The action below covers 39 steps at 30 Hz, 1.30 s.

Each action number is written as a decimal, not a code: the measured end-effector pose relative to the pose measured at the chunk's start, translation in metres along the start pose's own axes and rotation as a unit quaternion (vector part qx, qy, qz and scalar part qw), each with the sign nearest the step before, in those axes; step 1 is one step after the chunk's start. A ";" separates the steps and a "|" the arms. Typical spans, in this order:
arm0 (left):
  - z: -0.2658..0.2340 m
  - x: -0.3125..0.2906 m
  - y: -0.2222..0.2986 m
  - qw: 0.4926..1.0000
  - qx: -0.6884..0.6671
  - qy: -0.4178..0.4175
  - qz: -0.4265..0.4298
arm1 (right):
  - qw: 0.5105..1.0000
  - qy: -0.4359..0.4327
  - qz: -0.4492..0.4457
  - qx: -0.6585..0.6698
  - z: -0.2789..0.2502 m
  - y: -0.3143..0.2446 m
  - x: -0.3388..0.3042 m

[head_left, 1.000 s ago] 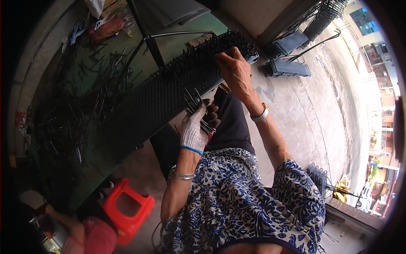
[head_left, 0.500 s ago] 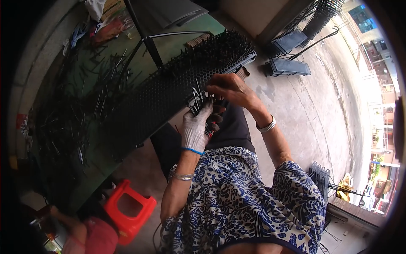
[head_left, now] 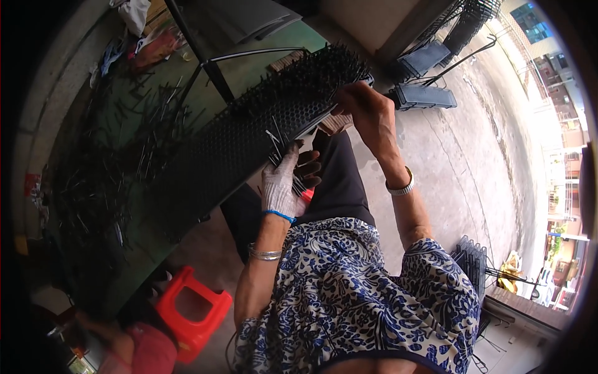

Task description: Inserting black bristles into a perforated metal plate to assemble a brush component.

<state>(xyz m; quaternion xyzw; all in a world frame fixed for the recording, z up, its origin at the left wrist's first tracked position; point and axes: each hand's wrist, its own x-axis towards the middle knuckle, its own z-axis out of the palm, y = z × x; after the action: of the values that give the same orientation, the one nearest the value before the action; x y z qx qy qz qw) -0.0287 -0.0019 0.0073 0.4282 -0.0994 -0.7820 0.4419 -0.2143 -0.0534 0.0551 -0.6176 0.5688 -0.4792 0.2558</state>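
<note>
My left hand (head_left: 281, 187), in a white glove with dark fingertips, is closed round a bunch of thin black strips (head_left: 275, 148) that stick out past the thumb. It is beside the near edge of a long black perforated board (head_left: 230, 140). Many short black pieces stand upright in the holes at the board's far right end (head_left: 311, 75). My bare right hand (head_left: 370, 115) is at that end, its fingers bent together at the edge of the board. Whatever is between those fingertips, if anything, is too small to make out.
Loose black strips (head_left: 140, 146) lie scattered over the green table (head_left: 146, 271). A dark metal stand (head_left: 218, 81) rises behind the board. A red plastic stool (head_left: 193, 340) and another person's pink clothing (head_left: 149, 352) are at lower left. Dark racks (head_left: 427, 98) stand on the concrete floor at right.
My right hand has moved away from the left hand, up and to the right, to the board's end. My left hand has shifted slightly left, still gripping the black strips.
</note>
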 end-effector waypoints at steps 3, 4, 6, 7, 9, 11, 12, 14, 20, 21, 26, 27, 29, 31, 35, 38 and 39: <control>0.006 0.002 0.000 0.999 -0.030 -0.006 -0.020 | 0.992 0.072 -0.085 -0.066 0.008 0.006 0.007; 0.004 0.006 -0.003 0.999 -0.031 -0.006 -0.020 | 0.992 0.072 -0.085 -0.066 0.011 0.011 0.009; -0.003 0.013 -0.012 0.996 -0.077 -0.010 -0.041 | 0.986 0.083 -0.108 -0.096 0.016 0.019 0.012; -0.004 0.013 -0.012 0.996 -0.077 -0.010 -0.041 | 0.986 0.082 -0.107 -0.096 0.018 0.021 0.012; -0.004 0.013 -0.012 0.996 -0.082 0.006 -0.043 | 0.983 0.070 -0.126 -0.116 0.020 0.024 0.012; -0.003 0.008 -0.008 0.997 -0.070 0.020 -0.034 | 0.984 0.059 -0.123 -0.116 0.020 0.023 0.013; -0.003 0.006 -0.007 0.997 -0.058 0.034 -0.026 | 0.985 0.049 -0.120 -0.115 0.019 0.022 0.013; -0.003 0.005 -0.009 0.997 -0.060 0.034 -0.025 | 0.985 0.045 -0.118 -0.120 0.018 0.021 0.012; -0.006 0.004 -0.008 0.998 -0.036 0.035 -0.033 | 0.975 0.008 -0.132 -0.178 0.016 0.027 0.018; -0.007 0.003 -0.008 0.999 -0.031 0.020 -0.028 | 0.969 -0.011 -0.137 -0.207 0.017 0.030 0.019; -0.005 0.000 -0.008 0.999 -0.033 -0.005 0.000 | 0.939 0.000 -0.160 -0.303 0.027 0.034 0.023; -0.005 -0.001 -0.007 1.000 -0.025 -0.010 0.003 | 0.934 0.016 -0.169 -0.316 0.028 0.034 0.023; -0.008 -0.002 -0.009 0.999 -0.024 -0.024 -0.001 | 0.928 0.016 -0.171 -0.332 0.029 0.033 0.022; -0.008 -0.004 -0.011 0.999 -0.021 -0.040 -0.007 | 0.921 0.017 -0.172 -0.349 0.030 0.034 0.022; -0.006 -0.007 -0.015 0.998 -0.006 -0.056 -0.019 | 0.927 0.027 -0.190 -0.321 0.031 0.040 0.024; -0.007 -0.009 -0.017 0.998 -0.001 -0.057 -0.021 | 0.933 0.031 -0.194 -0.300 0.033 0.040 0.024; -0.007 -0.009 -0.017 0.998 -0.001 -0.056 -0.024 | 0.935 0.031 -0.199 -0.293 0.033 0.039 0.025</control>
<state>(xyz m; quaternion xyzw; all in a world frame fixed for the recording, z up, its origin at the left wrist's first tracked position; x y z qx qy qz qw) -0.0310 0.0166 -0.0008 0.3859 -0.1129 -0.8151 0.4171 -0.2054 -0.0933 0.0153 -0.7505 0.5573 -0.3510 -0.0549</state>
